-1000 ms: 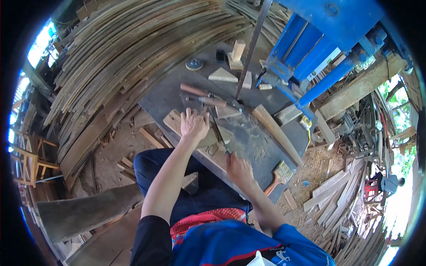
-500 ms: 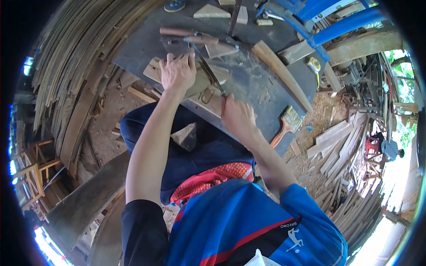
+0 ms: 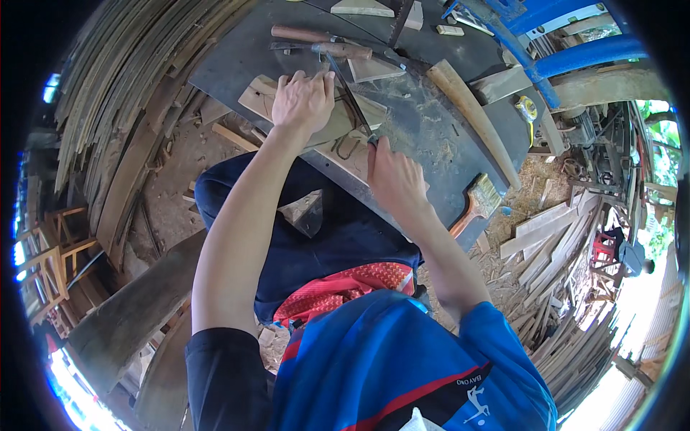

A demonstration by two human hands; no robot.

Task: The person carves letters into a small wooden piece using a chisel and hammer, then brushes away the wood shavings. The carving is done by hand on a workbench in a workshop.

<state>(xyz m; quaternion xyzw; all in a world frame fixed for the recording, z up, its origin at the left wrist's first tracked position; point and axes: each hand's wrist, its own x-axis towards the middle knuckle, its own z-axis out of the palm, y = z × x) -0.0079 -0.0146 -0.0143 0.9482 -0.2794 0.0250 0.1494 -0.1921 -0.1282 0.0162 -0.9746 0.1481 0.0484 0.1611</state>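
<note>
My left hand [image 3: 300,102] rests on a pale wooden board [image 3: 254,93], fingers bent and apart beside a long dark metal tool [image 3: 353,100], possibly a file. My right hand [image 3: 397,174] grips that tool's near end, lower right of the left hand. The board lies along the near edge of a dark tabletop [image 3: 223,61]. Beyond the hands lie wooden-handled tools [image 3: 298,32] and a pale offcut [image 3: 375,70]. To the right are a long wooden piece [image 3: 471,115], a wide paintbrush [image 3: 480,200] and a yellow tape measure [image 3: 525,108].
Stacked planks [image 3: 115,86] fill the upper left, with wooden frames [image 3: 47,269] below. A blue metal machine [image 3: 586,50] stands upper right. Scrap boards [image 3: 546,237] cover the right floor; a seated person [image 3: 631,253] is by a red chair [image 3: 604,248].
The camera view has tilted, so the table and both hands appear higher in the picture. Both hands remain at the board and tool, with only slight shifts.
</note>
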